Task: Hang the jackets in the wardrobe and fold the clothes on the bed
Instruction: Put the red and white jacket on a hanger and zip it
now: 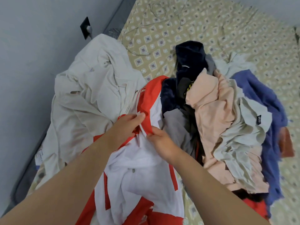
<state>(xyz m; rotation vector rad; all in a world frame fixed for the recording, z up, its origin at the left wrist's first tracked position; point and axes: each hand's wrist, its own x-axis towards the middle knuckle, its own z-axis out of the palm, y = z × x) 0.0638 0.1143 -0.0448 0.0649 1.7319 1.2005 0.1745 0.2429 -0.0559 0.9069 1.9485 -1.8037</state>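
both hands (123,129) pinching jacket (139,172), bed (162,38)

Bare left hand (125,127), bare right hand (162,142), bare forearms (73,176)

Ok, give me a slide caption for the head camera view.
Left hand and right hand pinch a red-and-white zip jacket on a patterned beige bedsheet.

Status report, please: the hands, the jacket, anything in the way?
Left hand and right hand both pinch red-and-white jacket at zipper. Jacket on bed, not yet hung. Close beside it: clothes pile.
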